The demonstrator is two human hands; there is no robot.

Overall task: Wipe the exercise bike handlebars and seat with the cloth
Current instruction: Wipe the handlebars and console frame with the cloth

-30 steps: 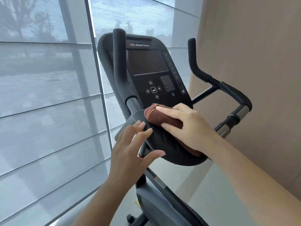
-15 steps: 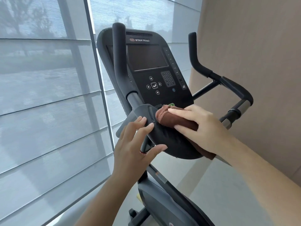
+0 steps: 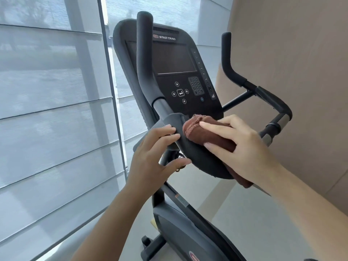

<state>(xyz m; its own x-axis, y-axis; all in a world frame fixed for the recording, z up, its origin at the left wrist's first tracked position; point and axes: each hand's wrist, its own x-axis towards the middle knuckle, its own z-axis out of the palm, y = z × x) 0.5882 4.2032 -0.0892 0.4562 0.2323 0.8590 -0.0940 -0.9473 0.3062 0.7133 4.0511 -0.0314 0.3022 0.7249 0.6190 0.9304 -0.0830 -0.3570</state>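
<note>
Cloth on the handlebar pad, sliding back toward the left grip.

The brown cloth (image 3: 209,132) lies folded on the dark handlebar pad (image 3: 203,159), pinned under the right hand (image 3: 239,146), fingers flat over it; since half a second ago it has moved toward 9 o'clock. The left hand (image 3: 156,153), open, steadies the pad's edge. The right grips (image 3: 271,98) at 2 o'clock probably still need wiping; the seat is out of view.
</note>
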